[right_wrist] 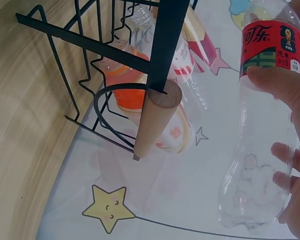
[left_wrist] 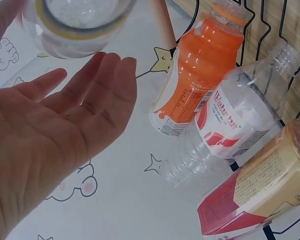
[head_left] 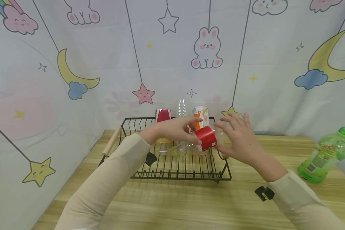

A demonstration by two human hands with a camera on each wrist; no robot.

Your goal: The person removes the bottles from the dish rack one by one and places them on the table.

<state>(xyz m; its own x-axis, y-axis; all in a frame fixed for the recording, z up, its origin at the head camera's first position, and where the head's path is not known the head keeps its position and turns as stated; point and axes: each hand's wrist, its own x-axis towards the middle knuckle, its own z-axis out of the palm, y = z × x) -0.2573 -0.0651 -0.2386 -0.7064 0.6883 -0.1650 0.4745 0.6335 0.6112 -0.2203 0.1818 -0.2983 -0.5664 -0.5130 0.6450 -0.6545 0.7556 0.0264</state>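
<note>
Above the wire rack, both hands are at a clear plastic bottle [head_left: 206, 138] with a red label, tilted in the head view. My left hand [head_left: 179, 128] holds its label end, the thumb overlapping the label. In the left wrist view the bottle's clear rounded part [left_wrist: 70, 47] shows above that hand's fingers [left_wrist: 112, 95]. My right hand [head_left: 242, 142] grips the body from the other side. In the right wrist view the thumb lies at the lower edge of the label [right_wrist: 274, 45], with fingers [right_wrist: 282, 182] behind the clear body. The bottle's neck is hidden.
A black wire rack [head_left: 178, 178] with wooden handles [head_left: 111, 141] stands on the wooden table [head_left: 161, 204]. In it lie an orange-labelled bottle [left_wrist: 205, 65], a clear water bottle [left_wrist: 225, 120] and a red-and-gold bottle [left_wrist: 260, 185]. A green bottle [head_left: 322, 156] stands far right. A patterned curtain [head_left: 172, 64] hangs behind.
</note>
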